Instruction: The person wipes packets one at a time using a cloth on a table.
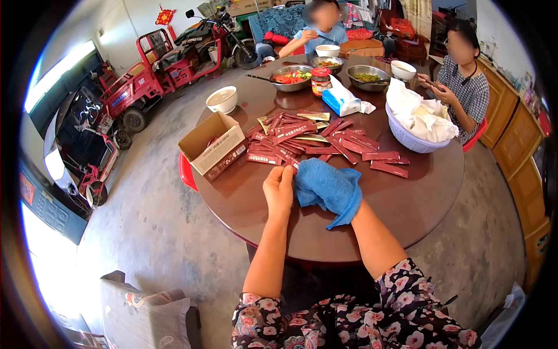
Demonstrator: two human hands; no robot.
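Observation:
My left hand [279, 187] is closed at the table's near side, its fingertips pinching a dark red stick sachet [293, 165]. A blue cloth [326, 185] drapes over my right hand [361, 214], so only the wrist shows and the fingers are hidden. The cloth meets the sachet beside my left fingertips. Just beyond both hands, a loose heap of red stick sachets [296, 132] spreads across the table, a few with gold sides up. Left of the heap stands an open cardboard box [220, 152] with some red sachets inside.
The round brown table [401, 218] also bears a white bowl [222, 100], metal dishes of food [290, 84], a red-lidded jar [320, 82], a tissue pack [342, 102] and a purple basket [415, 138] with white cloth or paper. Two people sit across and right.

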